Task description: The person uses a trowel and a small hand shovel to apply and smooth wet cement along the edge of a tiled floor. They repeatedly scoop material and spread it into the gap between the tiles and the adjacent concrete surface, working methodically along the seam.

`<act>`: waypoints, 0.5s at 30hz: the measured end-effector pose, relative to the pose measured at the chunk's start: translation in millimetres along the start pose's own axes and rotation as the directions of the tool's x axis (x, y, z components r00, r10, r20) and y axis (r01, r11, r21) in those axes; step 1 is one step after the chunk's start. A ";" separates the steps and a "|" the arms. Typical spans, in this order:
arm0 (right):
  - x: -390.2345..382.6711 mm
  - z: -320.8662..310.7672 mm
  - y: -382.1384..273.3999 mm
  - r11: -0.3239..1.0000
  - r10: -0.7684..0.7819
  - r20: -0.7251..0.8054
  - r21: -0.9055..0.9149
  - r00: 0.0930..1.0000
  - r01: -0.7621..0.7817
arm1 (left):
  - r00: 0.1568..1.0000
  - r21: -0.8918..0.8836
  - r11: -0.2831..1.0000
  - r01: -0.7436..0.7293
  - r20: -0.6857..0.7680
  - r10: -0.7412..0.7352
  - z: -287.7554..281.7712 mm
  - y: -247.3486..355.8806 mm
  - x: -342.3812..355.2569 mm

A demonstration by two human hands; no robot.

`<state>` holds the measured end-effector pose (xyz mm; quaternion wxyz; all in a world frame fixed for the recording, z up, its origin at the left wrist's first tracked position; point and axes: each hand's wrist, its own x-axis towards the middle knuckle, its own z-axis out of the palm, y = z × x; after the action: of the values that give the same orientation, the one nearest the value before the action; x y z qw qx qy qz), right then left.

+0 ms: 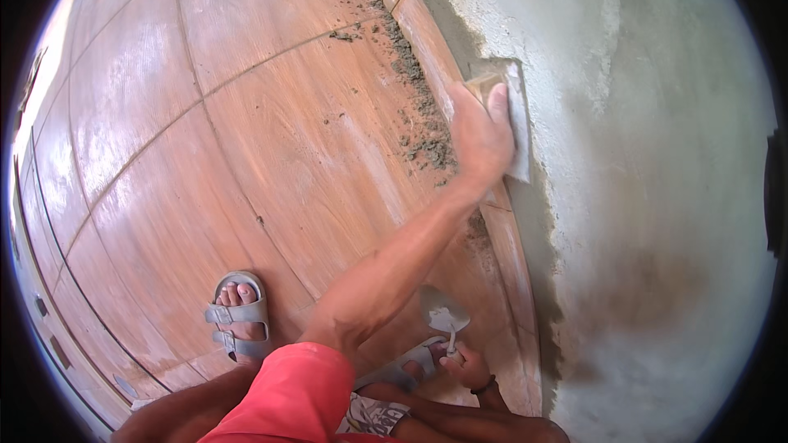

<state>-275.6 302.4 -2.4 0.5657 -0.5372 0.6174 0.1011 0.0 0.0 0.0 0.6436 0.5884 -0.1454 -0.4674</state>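
Reaching up and across, my left hand [483,138] is closed around the wooden handle of a flat plastering trowel [520,143]. The trowel's blade lies against the damp grey strip of mortar [538,234] at the foot of the wall, just above the tile skirting [431,33]. Low in the view, my right hand [469,367], with a dark band at its wrist, grips a small pointing trowel [444,312]. Some pale grey mortar sits on that small blade, which is held over the floor beside my sandalled foot.
A plastered grey wall [648,189] with darker damp patches fills the right side. Wood-look brown tiles [197,189] cover the floor. Crumbs of wet mortar [431,148] lie along the skirting. My other sandalled foot [240,312] stands at left, and a door track [74,361] runs along the far left.
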 end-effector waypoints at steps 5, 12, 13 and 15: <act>-37.8 -19.8 -36.5 0.983 0.126 0.040 -0.143 0.991 -0.119 | 0.928 -0.029 0.964 -0.265 0.265 0.263 23.2 4.5 -121.5; -2.4 2.0 -96.8 0.973 0.004 -0.028 -0.230 1.000 -0.010 | 0.971 -0.115 0.993 0.015 0.240 0.014 -68.4 14.5 -60.7; -4.1 3.2 -109.4 0.975 0.000 -0.049 -0.223 0.999 -0.011 | 0.996 -0.128 0.992 -0.014 0.090 0.026 -80.4 10.9 -39.3; -10.5 4.6 -121.3 0.978 0.041 -0.116 -0.200 0.992 -0.064 | 0.994 -0.206 0.973 0.103 -0.017 -0.108 -105.4 -6.4 0.2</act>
<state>-180.8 262.7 63.1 0.4695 -0.5806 0.6484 0.1485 75.1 66.2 -33.7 0.6768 0.5326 -0.0561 -0.5052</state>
